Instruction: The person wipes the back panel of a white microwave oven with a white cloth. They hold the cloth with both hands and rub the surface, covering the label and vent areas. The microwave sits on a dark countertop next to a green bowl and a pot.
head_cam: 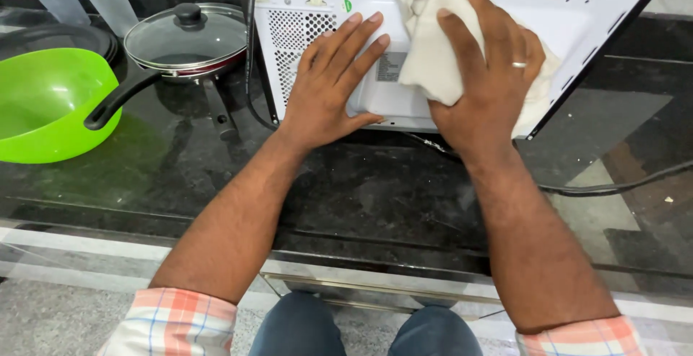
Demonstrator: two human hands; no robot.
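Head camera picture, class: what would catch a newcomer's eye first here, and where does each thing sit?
At top centre, the white back panel of a microwave oven stands on a dark stone counter; the left hand lies flat on it, while the right hand presses a cream cloth against it. At far left sits a bright green bowl, with a lidded frying pan behind it.

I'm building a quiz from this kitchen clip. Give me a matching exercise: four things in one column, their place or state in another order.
1 cream cloth
2 left hand
3 lime-green plastic bowl
4 round glass lid

a on the black-handled pan
b far left of the dark counter
c flat on the white appliance panel
d pressed under the right hand

Pairs: 1-d, 2-c, 3-b, 4-a
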